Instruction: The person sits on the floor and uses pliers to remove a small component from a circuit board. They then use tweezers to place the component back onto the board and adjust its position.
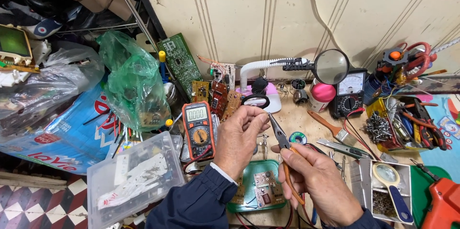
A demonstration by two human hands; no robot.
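Note:
My right hand [322, 186] grips orange-handled needle-nose pliers [282, 145], whose tips point up toward my left fingertips. My left hand [239, 135] is raised above the bench with thumb and fingers pinched together on something too small to make out, right at the plier tips. Below both hands lies a green holder [249, 200] carrying a small circuit board [265, 188]. An orange and black digital multimeter [198, 129] lies just left of my left hand.
A clear plastic box [132, 181] sits at the lower left, beside a green plastic bag [134, 82]. Behind are circuit boards [181, 61], a magnifier on a flexible arm [330, 66], an analogue meter [350, 92], a paintbrush [330, 128], a tool tray [407, 123] and a handheld magnifier [390, 183].

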